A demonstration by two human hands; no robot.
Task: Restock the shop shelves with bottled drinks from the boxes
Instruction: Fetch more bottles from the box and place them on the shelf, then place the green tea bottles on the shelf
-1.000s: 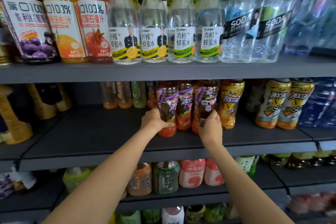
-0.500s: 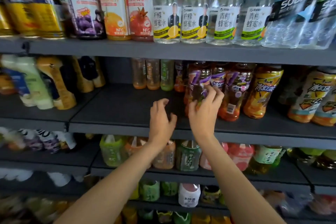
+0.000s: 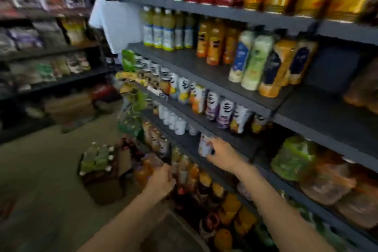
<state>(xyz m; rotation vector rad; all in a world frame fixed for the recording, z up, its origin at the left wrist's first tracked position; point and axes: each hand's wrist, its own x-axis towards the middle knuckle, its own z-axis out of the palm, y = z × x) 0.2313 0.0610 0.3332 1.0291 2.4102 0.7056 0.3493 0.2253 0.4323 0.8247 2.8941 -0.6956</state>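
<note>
Shelves mostly stocked, gaps remain

Our right hand (image 3: 222, 154) touches a bottle (image 3: 205, 145); our left hand's (image 3: 161, 182) grip is too blurred to tell; box (image 3: 102, 172) holds bottles.

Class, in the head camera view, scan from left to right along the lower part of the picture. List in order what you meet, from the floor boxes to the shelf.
Open box of green-capped bottles → left hand → right hand → green-wrapped pack on the dark shelf.
</note>
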